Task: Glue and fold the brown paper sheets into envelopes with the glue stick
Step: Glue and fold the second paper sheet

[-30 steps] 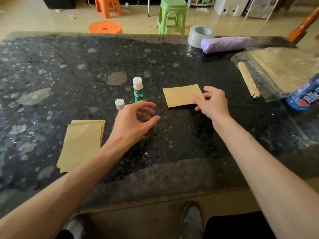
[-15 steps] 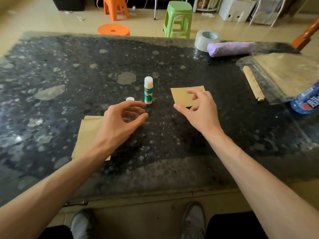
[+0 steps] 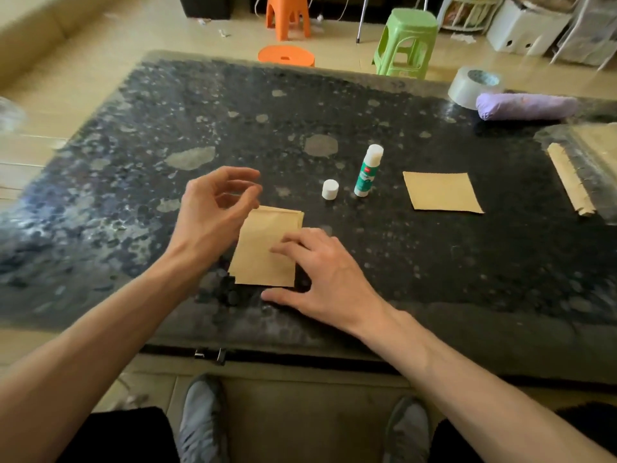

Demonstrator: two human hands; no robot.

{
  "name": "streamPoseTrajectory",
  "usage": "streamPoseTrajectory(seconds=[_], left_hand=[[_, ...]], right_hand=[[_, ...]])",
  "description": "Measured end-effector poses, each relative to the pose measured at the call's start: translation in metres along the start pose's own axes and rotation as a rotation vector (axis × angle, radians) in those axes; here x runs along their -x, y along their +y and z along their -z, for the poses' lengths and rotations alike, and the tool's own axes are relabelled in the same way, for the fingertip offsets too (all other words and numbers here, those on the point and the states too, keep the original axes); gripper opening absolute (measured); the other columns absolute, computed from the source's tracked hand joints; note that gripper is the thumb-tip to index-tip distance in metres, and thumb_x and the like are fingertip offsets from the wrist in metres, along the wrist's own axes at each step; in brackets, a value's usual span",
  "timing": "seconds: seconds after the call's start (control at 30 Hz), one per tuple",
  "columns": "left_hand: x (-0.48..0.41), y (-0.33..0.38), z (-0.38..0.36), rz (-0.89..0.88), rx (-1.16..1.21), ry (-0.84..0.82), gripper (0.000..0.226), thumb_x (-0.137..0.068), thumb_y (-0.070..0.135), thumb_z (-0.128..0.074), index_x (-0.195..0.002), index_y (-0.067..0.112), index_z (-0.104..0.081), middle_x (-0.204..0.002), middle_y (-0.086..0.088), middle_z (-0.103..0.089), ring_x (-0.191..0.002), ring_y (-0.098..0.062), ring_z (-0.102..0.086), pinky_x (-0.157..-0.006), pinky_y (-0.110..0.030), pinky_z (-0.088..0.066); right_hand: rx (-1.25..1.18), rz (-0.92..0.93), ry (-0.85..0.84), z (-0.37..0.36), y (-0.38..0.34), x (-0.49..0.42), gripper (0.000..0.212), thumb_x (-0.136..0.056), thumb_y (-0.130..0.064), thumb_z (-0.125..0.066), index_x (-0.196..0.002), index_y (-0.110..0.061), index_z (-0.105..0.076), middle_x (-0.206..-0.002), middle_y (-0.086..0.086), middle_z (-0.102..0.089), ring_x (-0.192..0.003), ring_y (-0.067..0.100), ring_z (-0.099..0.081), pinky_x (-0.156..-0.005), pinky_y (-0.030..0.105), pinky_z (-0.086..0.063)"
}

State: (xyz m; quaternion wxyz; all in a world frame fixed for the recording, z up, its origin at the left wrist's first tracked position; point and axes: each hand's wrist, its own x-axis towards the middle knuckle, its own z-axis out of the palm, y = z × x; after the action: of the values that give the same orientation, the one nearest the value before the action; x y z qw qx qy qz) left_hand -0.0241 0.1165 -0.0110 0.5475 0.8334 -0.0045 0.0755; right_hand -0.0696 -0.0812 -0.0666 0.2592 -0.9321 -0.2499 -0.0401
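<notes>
So the stack of brown paper sheets (image 3: 263, 248) sits near the tabletop's (image 3: 467, 262) front edge. The right hand (image 3: 327, 279) is relaxed, with its fingers resting on the stack's right side, not gripping. The left hand (image 3: 213, 212) hovers at the stack's back-left corner, loosely curled and holding nothing. The glue stick (image 3: 367, 172) stands mid-table with its cap (image 3: 330, 189) just beside it.

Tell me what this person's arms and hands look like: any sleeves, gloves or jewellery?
Both forearms are bare as far up as the picture shows: no sleeves. The left hand and right hand wear no gloves, and no ring, watch or bracelet shows. Below, dark legwear and grey shoes are worn.
</notes>
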Motion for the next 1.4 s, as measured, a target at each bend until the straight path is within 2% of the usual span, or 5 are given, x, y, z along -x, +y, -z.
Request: streamPoseTrajectory(seconds=[0.53, 0.83, 1.0, 1.23, 1.4], left_hand=[[0.004, 0.014, -0.002, 0.022, 0.036, -0.141, 0.018, -0.100, 0.019, -0.067, -0.117, 0.020, -0.073, -0.100, 0.002, -0.079, -0.089, -0.012, -0.076, -0.088, -0.037, -0.062], [0.007, 0.017, -0.017, 0.048, -0.012, -0.641, 0.060, -0.105, 0.067, -0.031, -0.122, 0.030, -0.074, -0.116, 0.011, -0.076, -0.116, -0.008, -0.068, -0.109, -0.045, -0.047], [0.012, -0.001, -0.040, -0.223, -0.232, -0.648, 0.021, -0.102, 0.026, -0.064, -0.119, 0.024, -0.076, -0.113, 0.013, -0.075, -0.111, -0.003, -0.066, -0.102, -0.032, -0.050], [0.019, -0.009, -0.062, -0.463, -0.408, -0.714, 0.061, -0.076, 0.009, -0.060, -0.132, 0.030, -0.069, -0.133, 0.017, -0.063, -0.132, -0.004, -0.050, -0.118, -0.027, -0.034], [0.018, 0.007, -0.073, -0.494, -0.290, -0.435, 0.017, -0.086, 0.025, -0.084, -0.102, 0.025, -0.078, -0.084, 0.035, -0.067, -0.085, 0.010, -0.062, -0.079, -0.011, -0.045]], right_hand=[[0.298, 0.258, 0.194, 0.001, -0.010, 0.004, 0.025, -0.107, -0.033, -0.057, -0.115, -0.014, -0.070, -0.101, 0.001, -0.075, -0.090, 0.022, -0.070, -0.082, 0.039, -0.048], [-0.084, -0.097, 0.324, 0.048, 0.021, 0.024, 0.022, -0.084, -0.012, -0.080, -0.100, -0.025, -0.072, -0.097, -0.015, -0.074, -0.089, 0.006, -0.063, -0.087, 0.034, -0.052], [-0.174, -0.164, 0.263, 0.072, 0.060, 0.044, 0.027, -0.077, 0.002, -0.080, -0.090, -0.021, -0.074, -0.114, -0.012, -0.073, -0.119, 0.003, -0.062, -0.106, 0.026, -0.047], [-0.339, -0.384, 0.176, 0.091, 0.084, 0.060, 0.017, -0.090, -0.019, -0.079, -0.103, -0.029, -0.077, -0.106, -0.017, -0.074, -0.109, 0.006, -0.067, -0.091, 0.027, -0.053], [-0.638, -0.575, 0.236, 0.096, 0.075, 0.058, 0.013, -0.101, -0.016, -0.065, -0.099, -0.009, -0.076, -0.086, 0.003, -0.076, -0.075, 0.008, -0.070, -0.070, 0.025, -0.053]])
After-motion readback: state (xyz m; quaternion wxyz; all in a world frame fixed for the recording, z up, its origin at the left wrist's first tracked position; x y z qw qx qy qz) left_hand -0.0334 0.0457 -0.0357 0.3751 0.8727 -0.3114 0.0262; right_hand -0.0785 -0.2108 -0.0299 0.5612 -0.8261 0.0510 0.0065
